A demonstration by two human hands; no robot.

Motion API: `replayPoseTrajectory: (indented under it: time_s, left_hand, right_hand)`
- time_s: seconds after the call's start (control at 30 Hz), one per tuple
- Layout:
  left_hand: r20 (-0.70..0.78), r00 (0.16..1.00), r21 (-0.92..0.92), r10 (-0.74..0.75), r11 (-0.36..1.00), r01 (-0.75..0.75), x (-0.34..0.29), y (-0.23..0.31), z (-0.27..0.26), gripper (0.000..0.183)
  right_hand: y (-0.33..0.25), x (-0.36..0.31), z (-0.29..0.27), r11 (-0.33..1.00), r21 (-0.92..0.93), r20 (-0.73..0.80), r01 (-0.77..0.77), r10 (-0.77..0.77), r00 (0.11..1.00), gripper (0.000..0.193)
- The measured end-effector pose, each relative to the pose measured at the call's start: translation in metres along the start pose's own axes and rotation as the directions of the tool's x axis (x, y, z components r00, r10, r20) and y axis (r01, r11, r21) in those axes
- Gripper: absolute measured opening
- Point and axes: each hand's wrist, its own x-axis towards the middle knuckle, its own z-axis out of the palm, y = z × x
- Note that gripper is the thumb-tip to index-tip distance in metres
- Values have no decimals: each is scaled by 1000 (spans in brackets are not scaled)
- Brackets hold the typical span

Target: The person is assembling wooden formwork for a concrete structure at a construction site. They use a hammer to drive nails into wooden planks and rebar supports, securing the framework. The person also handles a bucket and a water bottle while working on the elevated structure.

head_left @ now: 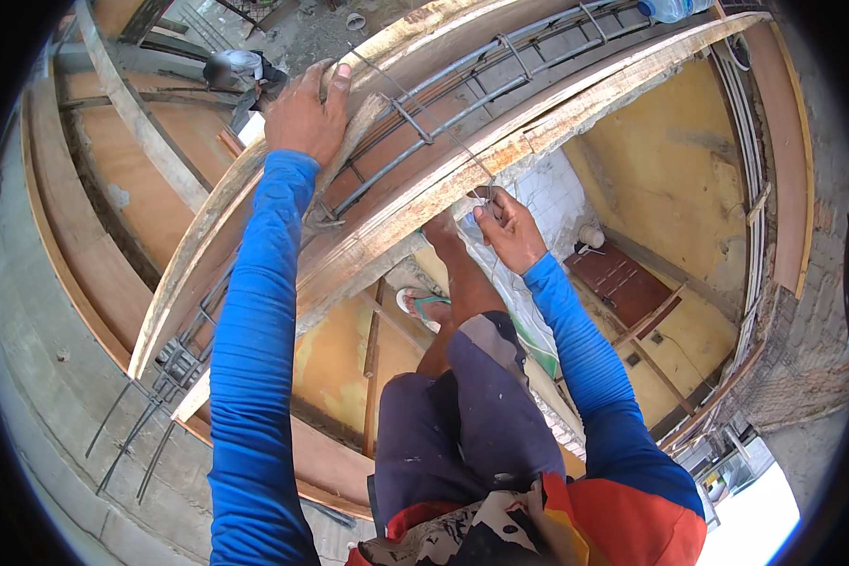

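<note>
My left hand rests over the top edge of the far wooden form board, its fingers curled onto it. Close to the underside of the near form board, my right hand is closed in a pinch on the end of a thin wire. That wire stretches slantwise across both boards. Between the boards lies a cage of steel rebar with stirrups. A short piece of wood leans beside my left wrist. What else my right fingers might hold is too small to tell.
Below me, a deep drop shows yellow walls and a brown door. My sandalled foot stands beneath the near board. Rebar ends stick out at lower left. Another person is down at upper left. A plastic bottle lies at the top.
</note>
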Motion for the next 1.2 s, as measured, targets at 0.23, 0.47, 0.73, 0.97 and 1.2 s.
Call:
replayPoseTrajectory:
  time_s: [0.23,0.47,0.73,0.97,1.2]
  left_hand:
    - [-35,999,279,8,960,2,-6,7,13,73]
    - [42,999,295,20,955,-32,-4,17,2,72]
    - [-13,998,207,66,976,-62,-9,15,1,73]
    - [-69,995,160,75,985,-64,-14,7,3,74]
    - [-188,976,230,115,971,-70,-15,0,13,79]
  right_hand:
    - [-25,-10,-34,796,-579,-64,178,-262,963,37]
    - [-24,31,-33,992,-87,4,-89,89,996,34]
    - [-15,30,-24,922,-382,-120,-57,12,993,23]
    - [-47,8,-17,736,-677,-152,-13,-123,981,30]
    - [-76,5,-24,839,-539,-1,76,-90,996,22]
